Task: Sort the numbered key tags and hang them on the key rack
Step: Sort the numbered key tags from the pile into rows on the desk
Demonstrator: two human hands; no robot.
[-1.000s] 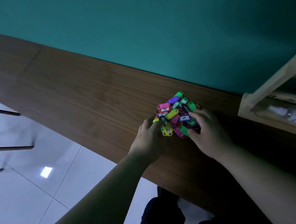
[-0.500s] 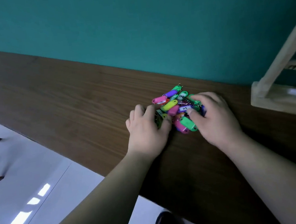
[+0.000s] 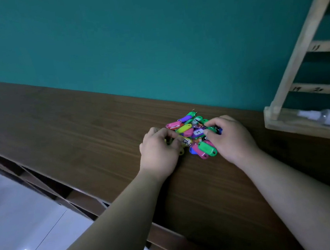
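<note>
The key tags [image 3: 193, 135] lie in one mixed pile on the brown wooden surface [image 3: 80, 137], close to the teal wall, and the pile sits directly between the two hands. The left hand [image 3: 159, 152] rests on the left side of the pile, and its thumb and forefinger are closed in a narrow grip on a yellow tag [image 3: 185, 142] with a handwritten number; I think it is pinched, but the fingers hide part of it. The right hand [image 3: 231, 138] covers the right side, fingers curled into the tags; I cannot tell if its grip holds one tag or only presses on them. A green tag [image 3: 207, 148] lies free at the near edge, its long axis pointing toward the right wrist. The key rack [image 3: 302, 55] stands to the right of the pile, well apart from it, so the right hand is the nearer one for hanging. No tag hangs on the visible part of the rack, so the sorting seems only at its start.
</note>
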